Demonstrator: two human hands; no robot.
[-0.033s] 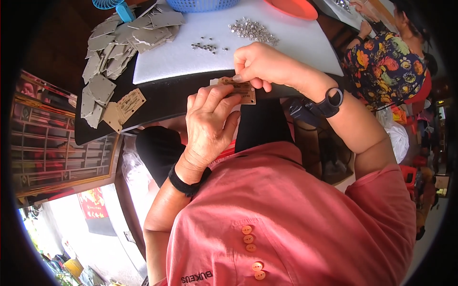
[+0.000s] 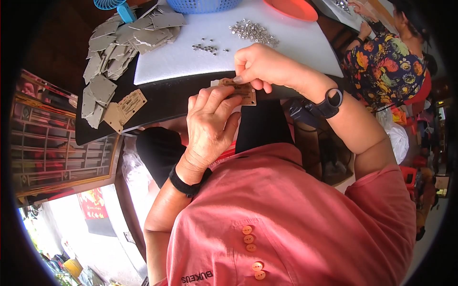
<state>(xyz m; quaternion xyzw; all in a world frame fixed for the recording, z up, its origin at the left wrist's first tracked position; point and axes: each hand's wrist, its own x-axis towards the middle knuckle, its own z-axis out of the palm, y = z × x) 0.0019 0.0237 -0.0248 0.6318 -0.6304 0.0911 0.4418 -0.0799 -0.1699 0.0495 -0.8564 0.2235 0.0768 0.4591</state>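
At the near edge of the black table, a small tan printed plate (image 2: 248, 98) with corner holes lies under both of my hands. My left hand (image 2: 210, 117) bends its fingers over the plate and presses it, the thumb lower and apart. My right hand (image 2: 260, 66) is closed in a pinch at the plate's far edge; whatever sits between those fingertips is hidden. Beyond them, a small group of metal fittings (image 2: 206, 48) and a larger heap of the same kind of metal pieces (image 2: 253, 32) rest on a white foam sheet (image 2: 167, 66).
Grey plates (image 2: 114, 47) are piled at the left, with printed tan plates (image 2: 131, 106) near the corner. A blue fan (image 2: 125, 12), blue basket (image 2: 202, 5) and red tray (image 2: 296, 8) stand at the back. Another person in a flowered top (image 2: 386, 66) works at the right.
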